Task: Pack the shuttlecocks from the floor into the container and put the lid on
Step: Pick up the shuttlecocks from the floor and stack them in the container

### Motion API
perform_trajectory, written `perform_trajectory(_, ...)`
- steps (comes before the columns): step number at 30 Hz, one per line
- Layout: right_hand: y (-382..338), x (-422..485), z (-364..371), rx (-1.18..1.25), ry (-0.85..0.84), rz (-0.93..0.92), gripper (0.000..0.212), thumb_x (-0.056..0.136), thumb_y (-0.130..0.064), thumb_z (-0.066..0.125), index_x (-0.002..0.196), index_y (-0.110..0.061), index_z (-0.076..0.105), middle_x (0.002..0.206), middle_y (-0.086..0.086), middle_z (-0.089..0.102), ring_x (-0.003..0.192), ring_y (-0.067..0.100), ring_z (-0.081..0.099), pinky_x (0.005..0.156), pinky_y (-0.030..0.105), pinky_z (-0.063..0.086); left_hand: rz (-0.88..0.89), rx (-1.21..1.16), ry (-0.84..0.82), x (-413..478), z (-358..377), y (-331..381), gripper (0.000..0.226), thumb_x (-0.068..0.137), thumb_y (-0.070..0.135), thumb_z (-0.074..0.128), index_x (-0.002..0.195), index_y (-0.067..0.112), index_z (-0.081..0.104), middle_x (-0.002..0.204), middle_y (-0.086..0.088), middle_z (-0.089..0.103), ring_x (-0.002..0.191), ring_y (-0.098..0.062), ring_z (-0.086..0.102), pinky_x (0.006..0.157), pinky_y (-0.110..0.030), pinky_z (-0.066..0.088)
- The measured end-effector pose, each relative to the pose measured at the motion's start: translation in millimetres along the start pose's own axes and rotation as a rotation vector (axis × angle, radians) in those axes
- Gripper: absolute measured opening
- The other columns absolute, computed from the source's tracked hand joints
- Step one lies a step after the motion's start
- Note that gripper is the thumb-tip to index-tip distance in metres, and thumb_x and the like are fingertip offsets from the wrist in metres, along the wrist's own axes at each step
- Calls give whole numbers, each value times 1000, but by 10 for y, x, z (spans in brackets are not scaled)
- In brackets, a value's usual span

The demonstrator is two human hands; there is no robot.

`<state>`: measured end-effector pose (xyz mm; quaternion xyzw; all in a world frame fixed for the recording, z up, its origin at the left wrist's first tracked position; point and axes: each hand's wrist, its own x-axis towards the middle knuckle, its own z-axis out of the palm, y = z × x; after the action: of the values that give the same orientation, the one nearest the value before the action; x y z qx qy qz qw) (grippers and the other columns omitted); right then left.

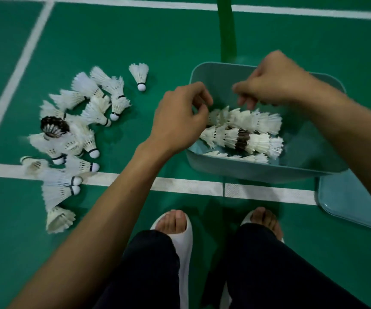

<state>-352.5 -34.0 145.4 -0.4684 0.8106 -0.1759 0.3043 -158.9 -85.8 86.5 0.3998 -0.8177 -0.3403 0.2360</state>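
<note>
Because nested shuttlecocks take less room, the packed white feather shuttlecocks (244, 130) lie in rows, each pushed into the next, on the bottom of the pale teal rectangular plastic container (247, 172). A dark brown one sits mid-row. The left hand (180, 117) and the right hand (276, 83) hang over these rows with their fingers curled inward. I cannot tell through the blur whether either pinches anything. A loose heap of white shuttlecocks (73, 134) waits on the green court floor (135, 36), well left of the container. The flat teal lid (354, 201) lies just beside the container, likely kept handy for closing.
</note>
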Motion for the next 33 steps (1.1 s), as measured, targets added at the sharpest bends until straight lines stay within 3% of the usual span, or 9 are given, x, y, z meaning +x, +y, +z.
perform_trajectory(4,-424,129,236,352,107,-229,28,92,-21,66,77,0,78,48,2,60,35,4,39,41,12,33,-188,-168,130,-35,-92,-450,14,80,19,58,84,21,72,72,10,69,62,-6,59,62,-29,51)
perform_trajectory(8,-624,441,369,361,129,-291,26,91,-18,65,72,-4,76,57,10,62,37,2,44,43,13,36,-256,-179,179,80,-130,-767,7,80,18,63,83,18,70,70,12,64,59,-4,54,62,-27,45)
perform_trajectory(12,-755,938,463,228,95,-258,21,85,-21,66,66,-14,74,65,8,71,53,13,62,48,18,46,-383,-132,150,297,-188,-1188,8,81,19,63,84,17,71,73,10,65,70,-12,62,72,-38,57)
perform_trajectory(15,-848,1375,580,-73,-38,-213,18,80,-29,70,71,-14,77,76,5,76,72,25,70,67,34,59,-492,145,255,421,-210,-1515,28,78,20,63,106,14,64,107,-3,64,102,-26,59,86,-44,52)
perform_trajectory(18,-978,1749,657,-359,-188,-115,21,85,-34,73,85,-14,78,92,8,76,74,25,65,72,35,56,-604,421,300,574,-256,-1759,60,74,24,72,127,12,48,135,-14,44,122,-35,42,96,-45,42)
perform_trajectory(24,-933,2321,833,-614,-727,208,32,93,-42,64,119,-24,73,130,16,59,115,36,60,100,45,48,-706,523,111,826,-204,-2260,100,75,44,84,151,15,26,158,-21,28,151,-45,14,120,-56,23)
perform_trajectory(26,-810,2386,926,-640,-834,250,36,95,-43,61,122,-21,71,133,17,56,113,37,60,99,44,48,-650,553,153,828,-155,-2387,93,82,45,79,153,18,26,157,-18,35,154,-45,9,122,-59,20)
perform_trajectory(29,-695,2407,1038,-485,-874,211,43,99,-40,58,122,-5,70,125,13,59,103,29,57,77,32,49,-574,578,249,788,-108,-2498,70,92,30,70,150,17,33,143,-11,57,156,-38,13,123,-58,17)
perform_trajectory(33,-759,2355,1032,-357,-809,113,39,94,-36,68,107,0,77,120,10,71,116,29,63,95,39,51,-443,573,400,755,-115,-2471,44,80,0,59,122,10,53,121,-10,65,135,-34,45,108,-46,39)
